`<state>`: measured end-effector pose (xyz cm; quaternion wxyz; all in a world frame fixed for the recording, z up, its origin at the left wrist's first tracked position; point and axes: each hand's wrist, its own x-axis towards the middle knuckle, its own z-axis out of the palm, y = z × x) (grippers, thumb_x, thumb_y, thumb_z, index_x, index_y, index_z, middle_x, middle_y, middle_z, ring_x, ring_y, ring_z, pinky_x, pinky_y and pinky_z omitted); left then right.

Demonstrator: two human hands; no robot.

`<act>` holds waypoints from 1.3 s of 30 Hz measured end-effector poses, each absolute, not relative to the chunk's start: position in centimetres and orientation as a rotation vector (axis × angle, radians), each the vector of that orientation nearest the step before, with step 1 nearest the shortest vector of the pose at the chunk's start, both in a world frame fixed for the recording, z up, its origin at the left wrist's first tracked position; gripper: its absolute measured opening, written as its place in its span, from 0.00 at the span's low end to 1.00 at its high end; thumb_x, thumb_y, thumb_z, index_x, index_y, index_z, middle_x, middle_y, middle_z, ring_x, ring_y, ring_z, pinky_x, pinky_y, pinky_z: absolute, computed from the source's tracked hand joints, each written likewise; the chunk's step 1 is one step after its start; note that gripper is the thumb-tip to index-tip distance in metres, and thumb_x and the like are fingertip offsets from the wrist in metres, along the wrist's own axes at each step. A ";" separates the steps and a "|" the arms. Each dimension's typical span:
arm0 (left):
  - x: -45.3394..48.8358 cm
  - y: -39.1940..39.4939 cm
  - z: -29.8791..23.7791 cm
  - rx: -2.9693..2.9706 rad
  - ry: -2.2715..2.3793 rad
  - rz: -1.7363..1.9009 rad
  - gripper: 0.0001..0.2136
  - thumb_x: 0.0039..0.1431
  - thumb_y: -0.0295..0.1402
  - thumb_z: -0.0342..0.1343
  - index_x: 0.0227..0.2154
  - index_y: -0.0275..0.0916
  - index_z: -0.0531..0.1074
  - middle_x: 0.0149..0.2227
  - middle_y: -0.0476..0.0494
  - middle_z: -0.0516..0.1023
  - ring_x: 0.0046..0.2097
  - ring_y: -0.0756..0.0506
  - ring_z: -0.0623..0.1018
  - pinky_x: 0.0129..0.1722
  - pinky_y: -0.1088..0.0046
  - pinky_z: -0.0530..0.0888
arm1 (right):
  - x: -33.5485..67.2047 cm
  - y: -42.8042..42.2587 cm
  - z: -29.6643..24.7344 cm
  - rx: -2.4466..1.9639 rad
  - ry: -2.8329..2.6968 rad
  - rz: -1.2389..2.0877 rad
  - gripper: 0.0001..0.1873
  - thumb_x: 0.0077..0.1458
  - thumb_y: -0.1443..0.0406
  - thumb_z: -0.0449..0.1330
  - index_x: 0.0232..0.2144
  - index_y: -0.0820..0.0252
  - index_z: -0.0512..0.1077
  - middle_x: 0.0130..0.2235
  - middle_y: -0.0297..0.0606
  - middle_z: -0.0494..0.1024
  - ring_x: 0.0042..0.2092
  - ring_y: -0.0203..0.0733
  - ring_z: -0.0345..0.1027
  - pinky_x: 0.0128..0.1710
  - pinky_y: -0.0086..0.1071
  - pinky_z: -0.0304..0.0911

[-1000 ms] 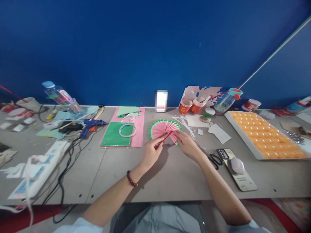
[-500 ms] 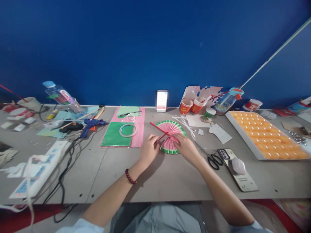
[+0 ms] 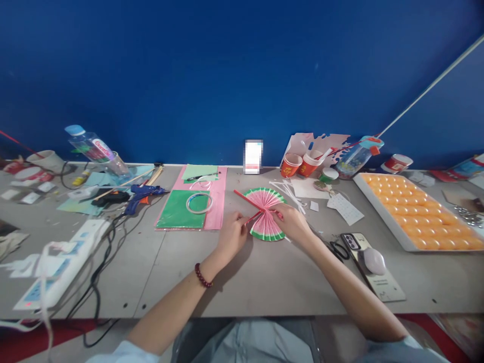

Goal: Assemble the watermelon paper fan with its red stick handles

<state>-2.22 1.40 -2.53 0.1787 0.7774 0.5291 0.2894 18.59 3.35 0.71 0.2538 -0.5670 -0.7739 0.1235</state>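
Note:
A pleated paper fan [image 3: 267,233], pink with a green and white rim, lies spread on the table with its folds meeting in the middle. One red stick [image 3: 245,198] runs from the fan's centre to the upper left; a second points to the lower left. My left hand [image 3: 232,234] is closed, pinching the lower red stick between thumb and fingers. Over the fan's right side, my right hand [image 3: 293,222] is closed with curled fingers on the paper near the centre. It hides part of that side. My right forearm partly covers the scissors [image 3: 338,250].
To the left lie a green paper pack [image 3: 181,209], a tape roll [image 3: 199,203], a blue glue gun [image 3: 141,196] and a power strip [image 3: 68,259]. Rightward are a phone [image 3: 372,267], paper cups [image 3: 291,165] and a tray of orange balls [image 3: 416,212]. A lit screen [image 3: 253,157] stands behind.
My right hand has shifted slightly right and its fingers have curled more. The forearm now covers more of the scissors. My left hand stays nearly in place on the stick.

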 end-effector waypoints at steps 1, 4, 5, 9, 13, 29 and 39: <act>-2.2 1.4 -2.5 2.202 1.498 0.800 0.16 0.57 0.21 0.46 0.41 0.39 0.76 0.33 0.43 0.69 0.35 0.47 0.71 0.35 0.72 0.68 | 18.6 3.6 0.4 -1.527 -2.106 0.370 0.13 0.54 0.70 0.53 0.37 0.56 0.76 0.39 0.38 0.79 0.38 0.42 0.72 0.35 0.32 0.64; -2.2 1.4 -2.5 2.191 1.514 0.759 0.16 0.59 0.22 0.45 0.43 0.38 0.76 0.34 0.43 0.69 0.33 0.48 0.72 0.33 0.72 0.67 | 18.6 3.8 -0.5 -1.502 -2.090 0.413 0.13 0.53 0.71 0.53 0.38 0.58 0.75 0.40 0.39 0.79 0.40 0.42 0.72 0.38 0.33 0.64; -2.1 1.4 -2.5 2.185 1.517 0.750 0.16 0.59 0.22 0.45 0.43 0.37 0.76 0.34 0.42 0.69 0.33 0.48 0.72 0.33 0.72 0.67 | 18.5 3.7 -0.7 -1.497 -2.077 0.416 0.13 0.53 0.71 0.53 0.38 0.58 0.75 0.40 0.40 0.79 0.40 0.43 0.71 0.39 0.34 0.64; -2.1 1.4 -2.4 2.166 1.490 0.755 0.14 0.60 0.23 0.46 0.41 0.38 0.76 0.33 0.43 0.70 0.34 0.47 0.73 0.34 0.72 0.68 | 18.4 3.5 -1.0 -1.462 -2.049 0.444 0.12 0.53 0.71 0.54 0.38 0.59 0.75 0.41 0.41 0.79 0.42 0.44 0.71 0.42 0.36 0.65; -2.1 1.4 -2.4 2.156 1.474 0.764 0.14 0.60 0.23 0.46 0.40 0.37 0.77 0.33 0.43 0.70 0.34 0.47 0.73 0.35 0.72 0.68 | 18.4 3.4 -1.0 -1.428 -2.067 0.455 0.13 0.52 0.72 0.54 0.38 0.60 0.75 0.41 0.42 0.78 0.44 0.44 0.70 0.45 0.37 0.64; -2.0 1.9 -3.3 2.065 1.386 0.836 0.13 0.60 0.24 0.49 0.41 0.38 0.77 0.33 0.43 0.72 0.35 0.48 0.74 0.37 0.73 0.70 | 18.2 3.1 -1.0 -1.400 -2.082 0.444 0.12 0.52 0.73 0.54 0.37 0.60 0.75 0.40 0.42 0.78 0.43 0.46 0.69 0.45 0.38 0.64; -2.0 1.9 -3.2 2.081 1.382 0.832 0.13 0.60 0.24 0.49 0.40 0.39 0.78 0.33 0.43 0.74 0.34 0.48 0.74 0.36 0.73 0.69 | 18.2 3.1 -1.1 -1.400 -2.085 0.439 0.12 0.53 0.73 0.54 0.37 0.60 0.75 0.39 0.42 0.78 0.43 0.45 0.69 0.44 0.38 0.64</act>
